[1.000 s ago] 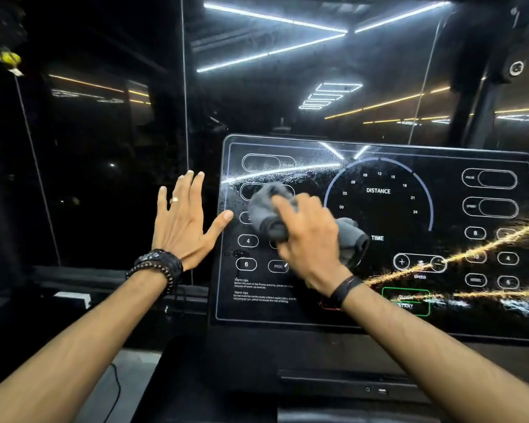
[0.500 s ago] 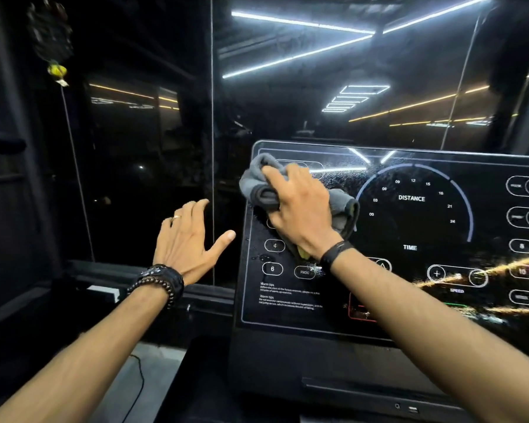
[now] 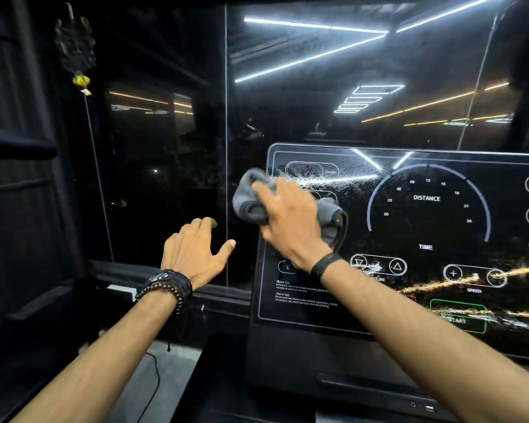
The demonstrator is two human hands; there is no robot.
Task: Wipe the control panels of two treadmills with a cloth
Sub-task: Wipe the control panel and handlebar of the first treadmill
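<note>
Presently the cloth (image 3: 251, 199), grey and bunched, is pressed against the upper left part of the control panel (image 3: 409, 239), at about ten o'clock from the DISTANCE dial (image 3: 426, 198), and part of it overhangs the panel's left edge. It is held down by the right hand (image 3: 290, 221), whose fingers are spread over the folds and curled into them, so the cloth is gripped rather than merely pushed. Droplets or smears are seen across the top of the panel, near the reflected ceiling lights; the lower right, at four o'clock from the dial, is streaked with glare, and it cannot be told whether that area is wet or only reflecting.

The left hand (image 3: 196, 248) is held off the panel, at nine o'clock from the cloth, with fingers relaxed, slightly bent and holding nothing, in front of the dark glass wall (image 3: 165, 178).

Several risks can be judged from here. The touch keys lie directly under the wiping path: the incline arrows (image 3: 377, 265) sit just below the wrist, and the green START key (image 3: 457, 319) is at five o'clock, so a firm pass might trigger the belt. With the cloth hanging past the edge, contact could be lost and the corner left unwiped. Moisture may simply be spread into streaks if the same damp fold is used. The second treadmill is not in view.
</note>
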